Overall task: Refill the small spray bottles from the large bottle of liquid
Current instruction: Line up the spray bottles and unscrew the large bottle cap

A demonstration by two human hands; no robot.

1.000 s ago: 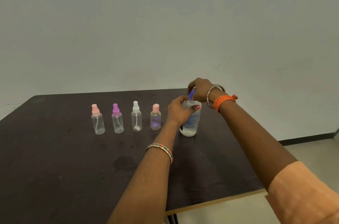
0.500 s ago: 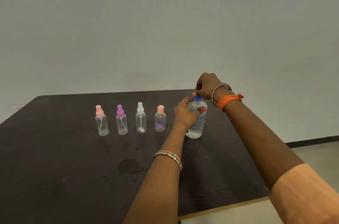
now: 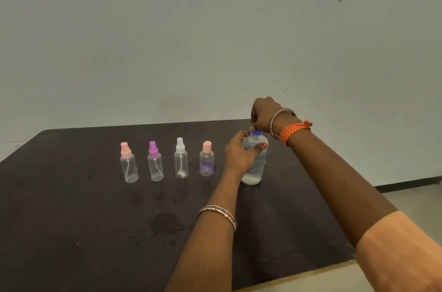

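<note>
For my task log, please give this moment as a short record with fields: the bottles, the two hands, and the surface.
large bottle: upright on the table, blue cap still on
left hand: grips the large bottle's body
right hand: above the bottle, fingertips at the cap
small bottles: four in a row, left of the large bottle; caps pink, purple, white, pink, all on
table: dark, with a wet patch

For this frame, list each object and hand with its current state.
Large clear plastic bottle: upright, blue cap on, partly filled.
Pink-topped clear spray bottle: upright, capped.
Purple-topped clear spray bottle: upright, capped.
White-topped clear spray bottle: upright, capped.
Short pink-capped clear bottle: upright, capped.
Left hand: grips large bottle.
Right hand: fingers curled at cap.
</note>
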